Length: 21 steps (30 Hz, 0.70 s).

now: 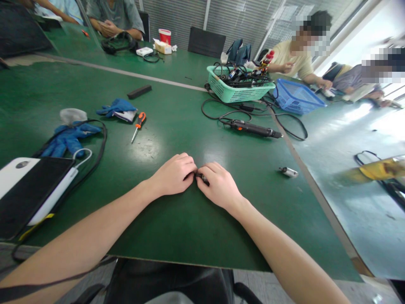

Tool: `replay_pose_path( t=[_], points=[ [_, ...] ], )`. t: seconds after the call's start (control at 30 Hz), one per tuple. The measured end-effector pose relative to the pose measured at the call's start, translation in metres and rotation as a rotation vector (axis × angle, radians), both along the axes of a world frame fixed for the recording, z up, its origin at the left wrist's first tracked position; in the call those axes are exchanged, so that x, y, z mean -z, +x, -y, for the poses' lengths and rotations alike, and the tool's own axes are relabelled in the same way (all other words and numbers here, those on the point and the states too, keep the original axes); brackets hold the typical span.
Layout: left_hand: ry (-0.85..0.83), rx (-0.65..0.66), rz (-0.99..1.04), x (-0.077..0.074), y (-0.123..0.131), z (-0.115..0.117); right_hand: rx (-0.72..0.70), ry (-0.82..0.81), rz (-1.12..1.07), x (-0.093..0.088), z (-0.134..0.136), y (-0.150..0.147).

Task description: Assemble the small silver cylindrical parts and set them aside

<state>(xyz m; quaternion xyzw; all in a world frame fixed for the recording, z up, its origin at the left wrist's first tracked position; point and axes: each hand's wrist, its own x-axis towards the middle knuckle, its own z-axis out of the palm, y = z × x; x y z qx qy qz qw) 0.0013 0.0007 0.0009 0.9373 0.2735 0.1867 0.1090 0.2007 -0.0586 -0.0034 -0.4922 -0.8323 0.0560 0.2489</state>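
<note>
Both my hands meet near the middle of the green table [196,228]. The fingers of my left hand [177,174] are curled closed, and what they grip is mostly hidden. Opposite it, my right hand [218,183] is closed around a small dark part [203,179], of which only a short piece shows between thumb and fingers. A small silver motor-like cylinder [289,172] lies off to the right of my right hand. An orange-handled screwdriver [139,123] rests beyond my left hand. Farther back on the right lies a black electric screwdriver [253,128] with its cable.
A green basket [240,93] full of tools and cables stands at the back, beside a blue basket [299,98]. Blue gloves [68,137], a black block [139,91] and a phone-like device with a power bank [34,192] lie left. Several people sit around the table.
</note>
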Motion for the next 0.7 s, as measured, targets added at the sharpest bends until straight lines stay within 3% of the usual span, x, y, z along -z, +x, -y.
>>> replay_pose_path(
  t=[0.7],
  points=[
    [0.002,0.002,0.01,0.0012,-0.0004,0.0002,0.005,0.006,0.01,0.0028,-0.001,0.0003]
  ],
)
